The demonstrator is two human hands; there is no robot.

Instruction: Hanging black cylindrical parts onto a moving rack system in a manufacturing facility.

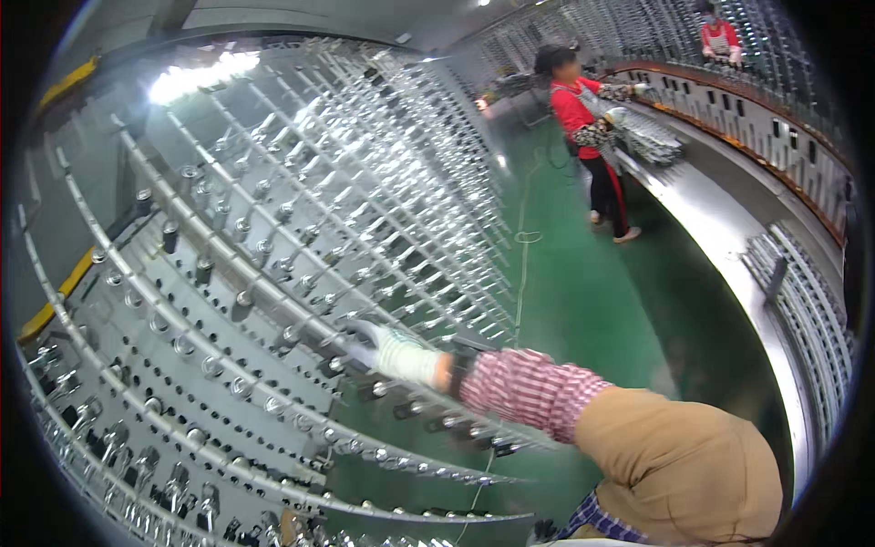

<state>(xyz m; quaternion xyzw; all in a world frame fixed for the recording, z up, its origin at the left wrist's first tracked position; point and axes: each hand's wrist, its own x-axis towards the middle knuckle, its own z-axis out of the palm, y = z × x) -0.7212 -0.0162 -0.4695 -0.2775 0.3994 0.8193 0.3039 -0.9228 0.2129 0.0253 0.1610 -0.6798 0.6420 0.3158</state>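
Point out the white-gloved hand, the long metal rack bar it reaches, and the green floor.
white-gloved hand (387,349): head view, back of glove.
long metal rack bar (232,260): head view, mid-length.
green floor (583,301): head view, bare patch.

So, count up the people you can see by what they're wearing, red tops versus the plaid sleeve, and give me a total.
People in red tops: 2
People in a plaid sleeve, white-gloved hand at the metal rack: 1
Total: 3

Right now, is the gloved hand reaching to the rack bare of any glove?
No: the right hand wears a pale work glove as it reaches onto the metal rack of small silver fittings.
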